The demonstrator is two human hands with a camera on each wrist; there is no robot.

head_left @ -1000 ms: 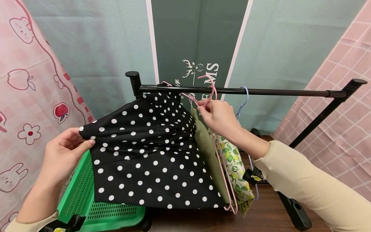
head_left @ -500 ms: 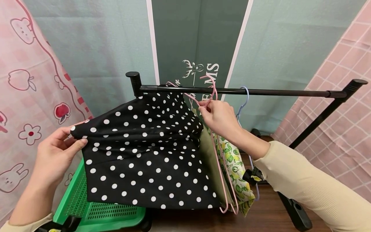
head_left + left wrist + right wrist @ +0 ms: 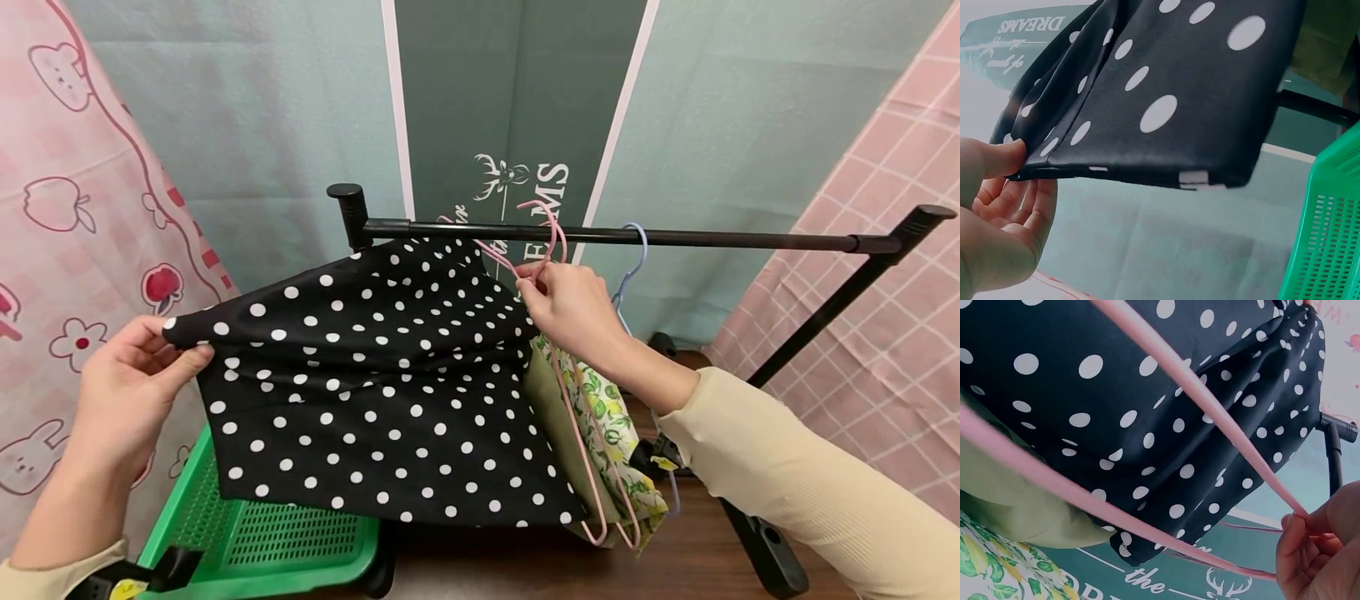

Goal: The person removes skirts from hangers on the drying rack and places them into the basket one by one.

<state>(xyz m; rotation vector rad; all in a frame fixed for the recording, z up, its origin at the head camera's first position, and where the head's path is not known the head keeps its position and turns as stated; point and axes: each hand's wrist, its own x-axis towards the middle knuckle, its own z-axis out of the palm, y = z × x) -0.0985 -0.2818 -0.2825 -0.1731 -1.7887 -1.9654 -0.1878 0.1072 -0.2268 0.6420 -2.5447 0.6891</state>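
Dotted cloth (image 3: pixel 405 417) (1), stretched below rail (image 3: pixel 750 240): left grip (image 3: pixel 123 375) pinches its edge, right grip (image 3: pixel 573 308) pinches pink hangers (image 3: pixel 1198 390) (2). Backdrop (image 3: pixel 465 83) reads "DREAMS", left wrist view. Blue hanger (image 3: pixel 636 268): 1.

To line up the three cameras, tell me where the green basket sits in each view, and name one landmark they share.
Head: the basket is at the lower left, partly hidden by the dotted cloth.
Left wrist: the basket is at the right edge, lower half, cut off by the frame.
Right wrist: not in it.
Shared landmark: the dotted cloth, in all three.
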